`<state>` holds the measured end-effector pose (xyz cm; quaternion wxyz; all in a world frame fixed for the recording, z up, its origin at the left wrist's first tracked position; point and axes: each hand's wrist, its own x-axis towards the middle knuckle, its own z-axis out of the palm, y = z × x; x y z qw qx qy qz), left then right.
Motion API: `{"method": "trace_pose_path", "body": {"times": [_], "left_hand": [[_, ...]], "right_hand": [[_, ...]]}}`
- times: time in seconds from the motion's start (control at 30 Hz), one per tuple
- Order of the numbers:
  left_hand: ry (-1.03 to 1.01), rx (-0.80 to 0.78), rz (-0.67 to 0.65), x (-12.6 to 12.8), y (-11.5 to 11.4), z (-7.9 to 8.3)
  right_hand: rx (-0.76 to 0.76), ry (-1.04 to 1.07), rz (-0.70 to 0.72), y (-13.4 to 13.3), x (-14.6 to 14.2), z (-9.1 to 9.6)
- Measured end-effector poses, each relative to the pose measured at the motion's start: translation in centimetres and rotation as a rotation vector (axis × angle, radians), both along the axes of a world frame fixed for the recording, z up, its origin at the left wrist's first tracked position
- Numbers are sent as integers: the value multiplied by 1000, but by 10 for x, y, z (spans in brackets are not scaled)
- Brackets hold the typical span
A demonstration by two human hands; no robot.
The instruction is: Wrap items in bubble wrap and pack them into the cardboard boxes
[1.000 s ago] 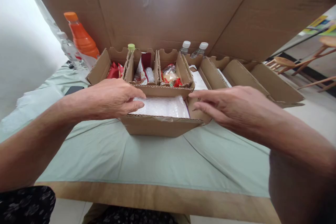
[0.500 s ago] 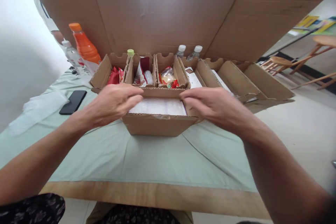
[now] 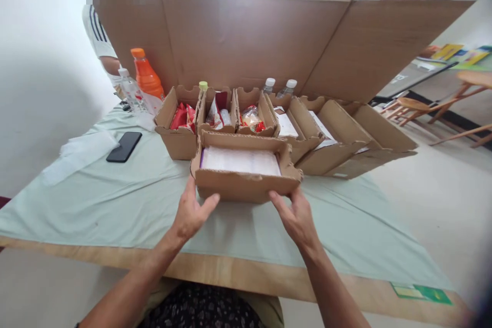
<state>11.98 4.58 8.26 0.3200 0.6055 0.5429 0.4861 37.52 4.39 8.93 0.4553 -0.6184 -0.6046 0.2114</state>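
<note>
In front of me, lengthwise across the table, is a small open-topped cardboard box (image 3: 246,187). A white pack wrapped in clear plastic (image 3: 240,160), with a purple edge at its left, lies inside it. My left hand (image 3: 194,210) holds the box's lower left end, thumb at the front face and the other fingers partly hidden along the side. At the lower right end my right hand (image 3: 298,215) grips it the same way. Whether the box is lifted off the cloth I cannot tell. Just behind stand similar boxes with red packets (image 3: 182,117) and other wrapped goods.
A tall cardboard panel (image 3: 253,41) stands behind the row of boxes. Left of them are an orange bottle (image 3: 148,77), a clear bottle (image 3: 130,89), a black phone (image 3: 124,146) and crumpled clear plastic (image 3: 80,151). Beyond the panel are people. Wooden stools (image 3: 413,106) stand at right.
Both hands have left the box's top rim and moved down to its lower ends. My view has tilted up, bringing in the panel's top edge and the room behind.
</note>
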Motion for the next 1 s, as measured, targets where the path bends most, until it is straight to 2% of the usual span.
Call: {"method": "trace_pose_path", "body": {"times": [0.07, 0.13, 0.2, 0.23, 0.3, 0.37, 0.43, 0.5, 0.6, 0.63, 0.7, 0.77, 0.83, 0.93, 1.0], "left_hand": [[73, -1, -6, -7, -36, -8], [106, -43, 33, -24, -72, -21], [80, -86, 136, -47, -94, -26], [52, -91, 177, -58, -96, -24], [-8, -40, 228, -74, -83, -6], [-44, 78, 237, -71, -55, 19], [-57, 176, 218, -52, -30, 41], [-65, 234, 133, -27, -20, 49], [-12, 264, -42, -5, -35, 36], [-11, 232, -52, -6, -44, 28], [-32, 139, 41, -20, -58, 13], [-52, 72, 190, -41, -60, 6], [-62, 68, 290, -57, -51, 6], [-71, 95, 327, -59, -40, 6], [-72, 86, 336, -53, -44, 1]], "right_hand": [[45, -12, -52, -32, -1, -2], [80, -2, -62, -58, -14, -5], [76, 19, -6, -68, -38, -3], [72, 30, 41, -64, -52, 1], [86, 61, 127, -45, -75, 14], [135, 99, 150, -23, -80, 30], [201, 132, 94, -13, -68, 41], [255, 156, -31, -23, -49, 44], [212, 134, -269, -63, -30, 35], [174, 104, -294, -75, -30, 30], [110, 58, -221, -86, -42, 19], [88, 57, -71, -76, -61, 13], [93, 82, 33, -54, -75, 10], [112, 110, 82, -28, -80, 7], [110, 122, 92, -22, -78, 2]]}}
